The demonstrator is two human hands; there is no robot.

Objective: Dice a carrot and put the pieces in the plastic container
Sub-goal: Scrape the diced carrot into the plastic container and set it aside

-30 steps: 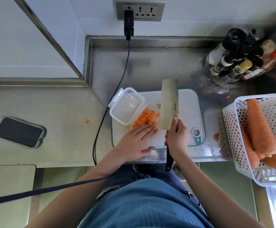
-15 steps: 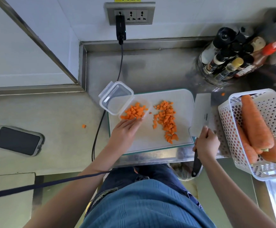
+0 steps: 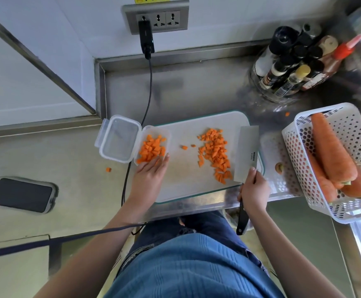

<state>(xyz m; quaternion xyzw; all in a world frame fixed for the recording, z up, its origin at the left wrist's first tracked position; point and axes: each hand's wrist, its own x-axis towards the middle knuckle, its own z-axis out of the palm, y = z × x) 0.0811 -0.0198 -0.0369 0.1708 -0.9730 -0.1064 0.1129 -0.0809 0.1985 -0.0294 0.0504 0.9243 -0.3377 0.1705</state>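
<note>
A clear plastic container [image 3: 168, 136] lies at the left end of the white cutting board [image 3: 183, 175], its hinged lid [image 3: 119, 143] open to the left. Diced carrot [image 3: 151, 149] fills part of it. My left hand [image 3: 151, 174] lies flat on the board, straight fingers touching the container's near edge. A larger pile of carrot dice [image 3: 215, 153] sits on the board's right half, with two stray dice [image 3: 188, 146] between. My right hand [image 3: 253, 190] grips the black handle of a cleaver [image 3: 246, 155], whose blade rests just right of the pile.
A white perforated basket [image 3: 293, 147] of whole carrots [image 3: 332, 151] stands at the right. A glass jar of sauce bottles [image 3: 291, 63] sits at the back right. A phone [image 3: 22, 195] lies far left. A black cable [image 3: 147, 100] runs from the wall socket past the container. One carrot die [image 3: 108, 169] lies on the counter.
The cleaver swung from above the container to the board's right side, then edged left against the pile. My left hand stayed at the container. The view shifted.
</note>
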